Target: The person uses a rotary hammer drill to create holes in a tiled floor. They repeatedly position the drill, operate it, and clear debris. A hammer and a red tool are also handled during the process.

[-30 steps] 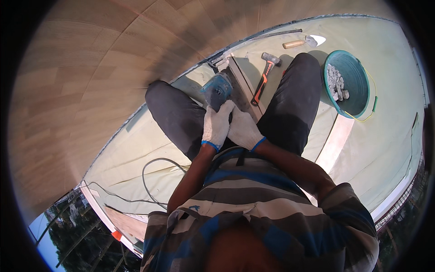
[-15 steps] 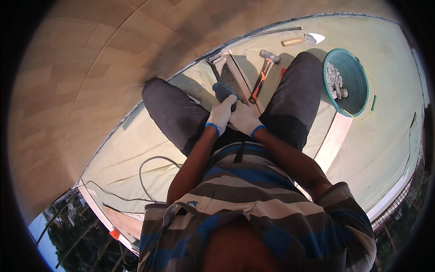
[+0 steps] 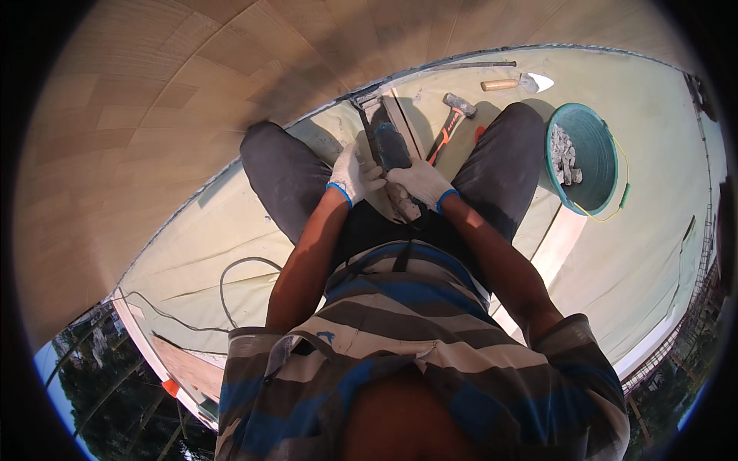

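A long dark-blue and black power tool points away from me between my knees, its far end over a narrow framed trough. My right hand, in a white knit glove with a blue cuff, is closed at the tool's near end; the fingertips are partly hidden. Just left of the tool, my left hand, gloved alike, is empty with its fingers apart. A dusty greyish piece shows below the hands. To the right lies a hammer with a black and orange handle.
A green bucket holding grey rubble stands beyond my right knee. Past the hammer lies a wooden-handled trowel. A grey cable loops across the pale sheet at left. A curved wooden-panelled wall rises along the left and far side.
The power tool has moved away from me and now extends over the trough. My left hand has come off it and spread its fingers; my right hand stays at its near end.
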A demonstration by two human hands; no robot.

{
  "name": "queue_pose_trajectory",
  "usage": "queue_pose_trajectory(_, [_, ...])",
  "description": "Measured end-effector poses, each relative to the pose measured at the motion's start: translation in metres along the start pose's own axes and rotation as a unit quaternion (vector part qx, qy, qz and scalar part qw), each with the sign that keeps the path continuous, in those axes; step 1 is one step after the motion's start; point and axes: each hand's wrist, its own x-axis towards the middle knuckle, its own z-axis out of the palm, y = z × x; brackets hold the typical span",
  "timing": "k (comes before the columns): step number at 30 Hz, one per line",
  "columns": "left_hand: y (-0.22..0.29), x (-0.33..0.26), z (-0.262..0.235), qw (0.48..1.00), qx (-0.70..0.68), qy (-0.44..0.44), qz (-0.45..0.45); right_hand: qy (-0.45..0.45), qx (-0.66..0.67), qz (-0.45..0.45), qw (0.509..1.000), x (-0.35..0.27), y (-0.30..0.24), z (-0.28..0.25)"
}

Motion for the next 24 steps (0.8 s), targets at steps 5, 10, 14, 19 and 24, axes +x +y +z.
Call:
queue_pose_trajectory(5, [-0.021, -0.002, 0.027, 0.981, -0.14, -0.086, -0.102, 0.009, -0.039, -0.007, 0.999, -0.03, -0.021, -0.006])
queue_pose_trajectory(10, [-0.051, 0.035, -0.007, 0.913, -0.291, -0.205, -0.2, -0.027, -0.066, -0.048, 0.996, -0.169, -0.036, -0.028])
queue_pose_trajectory(14, [-0.047, -0.029, 0.051, 0.967, -0.15, -0.147, -0.144, -0.048, -0.178, -0.037, 0.982, -0.229, -0.012, -0.054])
queue_pose_trajectory(19, [-0.07, -0.007, 0.03, 0.964, -0.133, -0.226, -0.052, -0.042, -0.214, -0.019, 0.976, -0.236, 0.004, -0.046])
queue_pose_trajectory(24, [-0.063, -0.017, 0.032, 0.954, -0.154, -0.253, -0.044, -0.008, -0.192, -0.072, 0.979, -0.239, 0.013, -0.046])
